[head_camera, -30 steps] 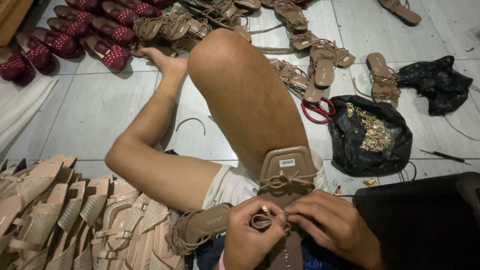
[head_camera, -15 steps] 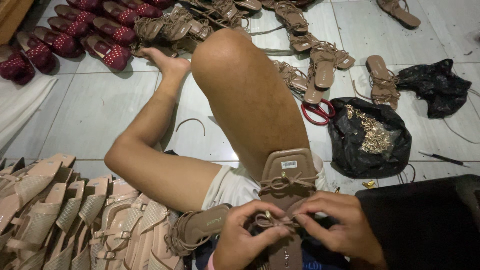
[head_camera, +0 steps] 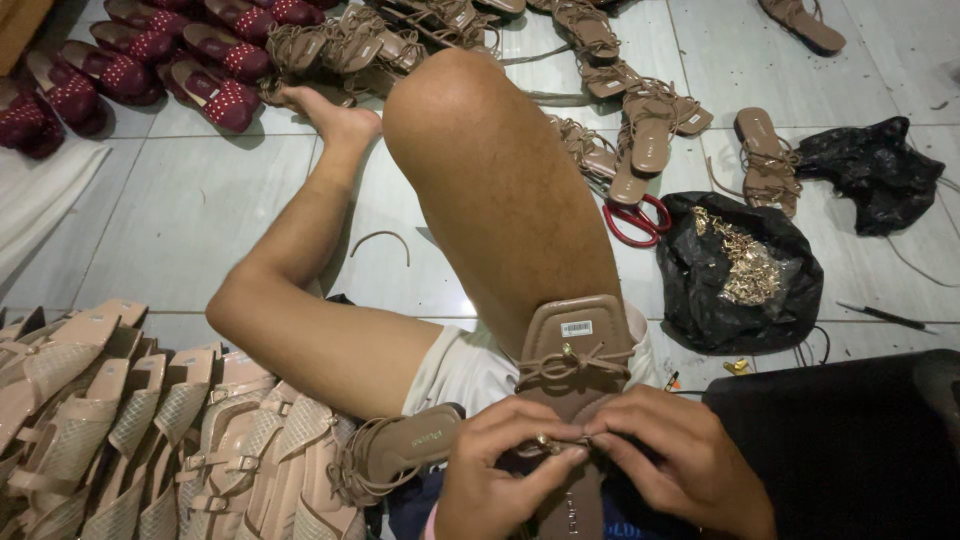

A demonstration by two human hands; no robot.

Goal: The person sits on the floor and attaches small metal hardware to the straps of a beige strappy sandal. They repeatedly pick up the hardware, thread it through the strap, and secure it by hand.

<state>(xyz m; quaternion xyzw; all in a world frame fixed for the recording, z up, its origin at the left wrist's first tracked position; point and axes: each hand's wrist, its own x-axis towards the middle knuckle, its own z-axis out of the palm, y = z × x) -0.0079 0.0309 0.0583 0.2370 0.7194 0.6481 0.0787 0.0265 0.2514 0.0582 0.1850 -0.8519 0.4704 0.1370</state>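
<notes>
Brown sandal point(head_camera: 578, 372) on thigh: left hand point(head_camera: 497, 470) and right hand point(head_camera: 672, 462), curled, fingertips pinched on its strap. Beige sandals point(head_camera: 130, 430) crowd left; bare tile beyond knee.

Both hands point(head_camera: 590, 465) have drawn together, fingertips now meeting over the sandal point(head_camera: 575, 370).

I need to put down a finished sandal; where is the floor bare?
Bare tile lies between the red shoes, the bent leg and the beige sandal pile. A smaller patch sits right of the black bag. The top edge, strewn with brown sandals, is crowded.
</notes>
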